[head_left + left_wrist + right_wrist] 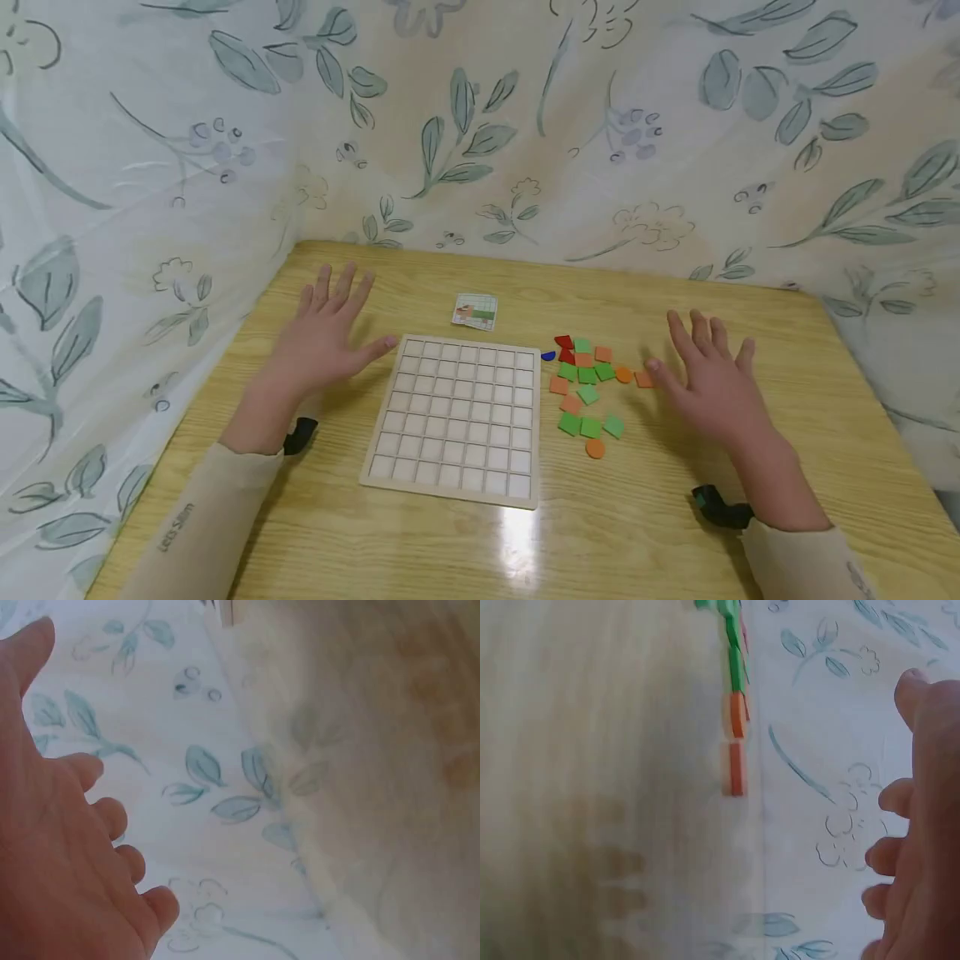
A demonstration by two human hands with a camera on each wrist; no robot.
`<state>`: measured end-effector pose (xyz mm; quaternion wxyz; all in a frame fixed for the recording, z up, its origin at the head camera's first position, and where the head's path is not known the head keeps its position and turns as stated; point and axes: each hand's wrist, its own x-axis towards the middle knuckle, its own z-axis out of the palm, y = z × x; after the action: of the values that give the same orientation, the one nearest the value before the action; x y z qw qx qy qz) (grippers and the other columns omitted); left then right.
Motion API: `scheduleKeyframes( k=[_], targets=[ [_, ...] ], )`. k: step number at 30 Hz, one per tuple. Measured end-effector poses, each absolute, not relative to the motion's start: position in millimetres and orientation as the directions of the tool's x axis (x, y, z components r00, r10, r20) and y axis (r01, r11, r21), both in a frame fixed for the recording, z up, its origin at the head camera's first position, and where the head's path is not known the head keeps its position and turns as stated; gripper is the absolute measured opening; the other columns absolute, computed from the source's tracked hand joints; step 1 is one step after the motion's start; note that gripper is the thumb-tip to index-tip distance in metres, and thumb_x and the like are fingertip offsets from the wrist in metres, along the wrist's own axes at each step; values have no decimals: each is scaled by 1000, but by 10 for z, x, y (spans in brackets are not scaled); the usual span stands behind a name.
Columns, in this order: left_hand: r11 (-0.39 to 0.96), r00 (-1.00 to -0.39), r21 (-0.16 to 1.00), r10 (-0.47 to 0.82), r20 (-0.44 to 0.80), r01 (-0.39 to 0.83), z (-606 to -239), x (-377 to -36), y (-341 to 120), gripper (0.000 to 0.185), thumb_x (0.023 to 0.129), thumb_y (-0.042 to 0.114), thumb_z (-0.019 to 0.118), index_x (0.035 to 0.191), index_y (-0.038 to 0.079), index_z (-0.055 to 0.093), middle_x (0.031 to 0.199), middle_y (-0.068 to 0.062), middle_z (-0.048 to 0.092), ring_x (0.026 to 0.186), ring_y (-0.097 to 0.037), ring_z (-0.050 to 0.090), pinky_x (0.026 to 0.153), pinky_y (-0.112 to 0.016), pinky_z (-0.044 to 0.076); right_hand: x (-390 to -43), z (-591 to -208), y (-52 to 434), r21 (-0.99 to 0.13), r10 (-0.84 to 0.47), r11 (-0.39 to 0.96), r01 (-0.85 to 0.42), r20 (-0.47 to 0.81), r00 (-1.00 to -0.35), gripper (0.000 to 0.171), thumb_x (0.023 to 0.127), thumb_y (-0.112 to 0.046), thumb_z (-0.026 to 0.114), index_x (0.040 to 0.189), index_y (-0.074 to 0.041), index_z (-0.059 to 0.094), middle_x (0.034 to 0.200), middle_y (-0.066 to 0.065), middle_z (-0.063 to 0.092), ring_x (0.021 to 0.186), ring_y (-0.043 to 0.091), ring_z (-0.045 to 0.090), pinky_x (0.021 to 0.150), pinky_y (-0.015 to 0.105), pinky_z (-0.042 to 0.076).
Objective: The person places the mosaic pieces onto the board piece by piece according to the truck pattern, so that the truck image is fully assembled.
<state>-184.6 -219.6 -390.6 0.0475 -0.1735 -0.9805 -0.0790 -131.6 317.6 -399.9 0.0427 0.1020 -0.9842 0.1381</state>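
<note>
Head view — one grid board [457,417], two open hands

Left hand [327,333] and right hand [708,379] hover flat, fingers spread, either side of the grid board [457,417] on the table [615,517]. Tiles [588,383] (green, orange, red, one blue) lie right of it; card [475,311] behind.
</note>
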Motion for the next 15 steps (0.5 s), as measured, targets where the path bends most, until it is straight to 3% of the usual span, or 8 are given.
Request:
scheduleKeyframes(
  k=[4, 7, 9, 11, 15],
  targets=[
    [907, -935, 227, 349, 70, 355, -3945, -1799, -2173, 93, 91, 76, 38, 161, 26, 3, 167, -4, -2, 151, -29, -9, 117, -58, 12, -1223, -4063, 2988, -391, -136, 897, -206, 200, -970, 76, 100, -51, 52, 157, -6, 28, 160, 18, 26, 148, 40, 15, 111, 68, 17],
    [882, -944, 353, 330, 9, 312, -3977, -1746, -2167, 86, 93, 71, 45, 160, 23, 20, 163, -6, 24, 149, -32, 20, 113, -59, 27, -1146, -4121, 2791, -482, -81, 844, -235, 319, -944, 58, 97, -40, 62, 141, -3, 55, 146, 16, 51, 131, 40, 47, 93, 62, 44],
    [860, -949, 432, 314, -28, 272, -4010, -1708, -2163, 79, 94, 66, 49, 157, 21, 31, 156, -4, 39, 143, -31, 34, 110, -57, 34, -1089, -4166, 2664, -522, -77, 805, -282, 379, -922, 41, 95, -32, 67, 126, -5, 67, 129, 13, 64, 114, 36, 61, 83, 56, 51],
    [831, -948, 498, 314, -48, 250, -4057, -1677, -2157, 73, 95, 60, 53, 153, 17, 41, 149, -4, 48, 138, -30, 42, 109, -54, 36, -1021, -4210, 2548, -564, -89, 762, -318, 396, -914, 28, 93, -27, 71, 114, -9, 73, 114, 7, 70, 100, 29, 65, 76, 49, 53],
    [761, -933, 596, 357, -54, 256, -4131, -1647, -2125, 62, 97, 48, 60, 145, 11, 51, 144, -5, 54, 137, -27, 43, 111, -50, 35, -891, -4279, 2401, -587, -163, 733, -343, 339, -927, 21, 90, -24, 75, 107, -12, 73, 104, -2, 70, 97, 18, 62, 80, 44, 51]
  ],
)
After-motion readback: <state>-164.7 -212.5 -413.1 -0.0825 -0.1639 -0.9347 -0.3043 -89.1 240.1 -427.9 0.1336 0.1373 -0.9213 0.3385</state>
